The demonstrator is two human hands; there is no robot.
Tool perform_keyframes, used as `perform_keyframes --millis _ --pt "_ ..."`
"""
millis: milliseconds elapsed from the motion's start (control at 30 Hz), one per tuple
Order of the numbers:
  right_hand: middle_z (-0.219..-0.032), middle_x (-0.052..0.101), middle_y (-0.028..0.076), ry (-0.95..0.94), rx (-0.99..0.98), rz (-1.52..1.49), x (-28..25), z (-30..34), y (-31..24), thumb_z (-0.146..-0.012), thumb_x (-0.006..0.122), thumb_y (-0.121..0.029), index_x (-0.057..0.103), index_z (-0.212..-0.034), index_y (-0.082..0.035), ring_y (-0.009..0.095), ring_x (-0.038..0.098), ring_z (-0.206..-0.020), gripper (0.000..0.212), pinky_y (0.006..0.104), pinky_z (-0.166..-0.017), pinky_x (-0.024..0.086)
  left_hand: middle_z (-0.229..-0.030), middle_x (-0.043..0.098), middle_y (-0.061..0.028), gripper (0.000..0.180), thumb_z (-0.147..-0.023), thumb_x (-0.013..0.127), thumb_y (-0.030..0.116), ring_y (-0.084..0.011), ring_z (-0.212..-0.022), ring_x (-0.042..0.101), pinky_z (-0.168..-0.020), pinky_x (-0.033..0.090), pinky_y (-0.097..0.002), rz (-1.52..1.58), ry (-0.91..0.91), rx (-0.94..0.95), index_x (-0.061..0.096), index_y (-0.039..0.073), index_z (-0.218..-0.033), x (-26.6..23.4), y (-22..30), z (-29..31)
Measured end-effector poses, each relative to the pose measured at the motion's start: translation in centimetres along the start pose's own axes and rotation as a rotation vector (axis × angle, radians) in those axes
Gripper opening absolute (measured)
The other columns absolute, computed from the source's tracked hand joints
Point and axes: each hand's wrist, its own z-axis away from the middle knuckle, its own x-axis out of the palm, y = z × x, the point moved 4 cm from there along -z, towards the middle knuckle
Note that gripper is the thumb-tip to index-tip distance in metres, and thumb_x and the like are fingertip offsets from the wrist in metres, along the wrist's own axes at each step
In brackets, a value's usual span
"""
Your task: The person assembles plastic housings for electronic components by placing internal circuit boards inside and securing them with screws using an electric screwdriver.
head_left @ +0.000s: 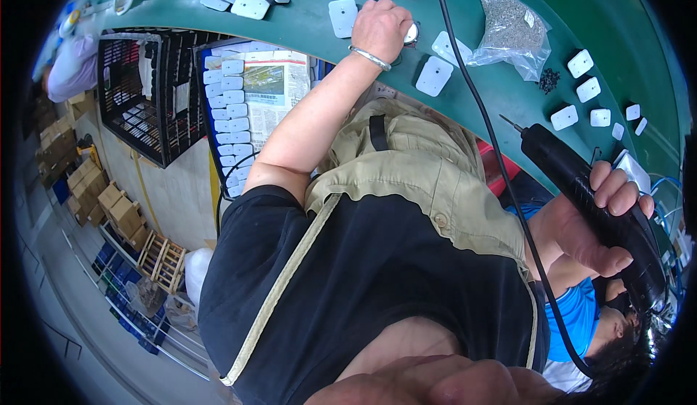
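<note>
My right hand [592,220] is wrapped round a black electric screwdriver [563,154], held up at the right with its thin bit pointing up and left toward the bench. My left hand [381,27], a bracelet at its wrist, rests on the green bench top [312,31] with its fingers curled down. A small round white piece [412,33] shows beside its knuckles; what the fingers hold is hidden. Next to that hand lies a white rounded plate [343,18], with another white plate [434,76] to the right.
A clear bag of small grey parts [512,27] sits beside a pile of black screws [549,80]. White covers [564,117] are spread at the right. A black cable [475,93] crosses the view. Below the bench stand a black crate [170,100] and a newspaper-lined bin [272,86]. Another person in blue [573,318] is at lower right.
</note>
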Motion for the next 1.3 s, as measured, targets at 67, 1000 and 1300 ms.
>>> perform_keyframes --millis 67,1000,1300 --pt "-0.074 0.046 0.003 -0.009 0.001 0.003 -0.1 -0.2 0.0 -0.065 0.065 -0.051 0.042 -0.109 -0.006 0.013 0.04 -0.06 0.067 0.0271 -0.053 0.029 -0.071 0.058 -0.0074 0.008 -0.067 0.062 0.015 -0.0276 -0.069 0.052 -0.064 0.043 -0.0357 0.064 0.02 0.036 0.064 0.011 -0.074 -0.4 0.2 -0.2" --pt "-0.077 0.048 0.003 -0.146 0.027 -0.14 7.0 0.2 2.2 -0.067 0.066 -0.049 0.036 -0.111 -0.005 0.012 0.042 -0.059 0.07 0.0255 -0.054 0.032 -0.083 0.056 -0.0032 0.015 -0.084 0.053 0.018 -0.0103 -0.072 0.054 -0.063 0.047 -0.0246 2.13 -0.792 -0.91 0.055 0.005 -0.092 -5.2 7.8 8.4" --pt "-0.077 0.048 0.004 -0.181 0.079 -0.144 6.7 -0.1 1.8 -0.066 0.067 -0.048 0.038 -0.113 -0.005 0.012 0.043 -0.06 0.07 0.0263 -0.055 0.034 -0.081 0.055 -0.0029 0.015 -0.085 0.053 0.018 -0.0103 -0.071 0.051 -0.064 0.044 -0.0252 2.137 -0.743 -0.878 0.055 0.005 -0.093 -5.4 9.3 8.8"
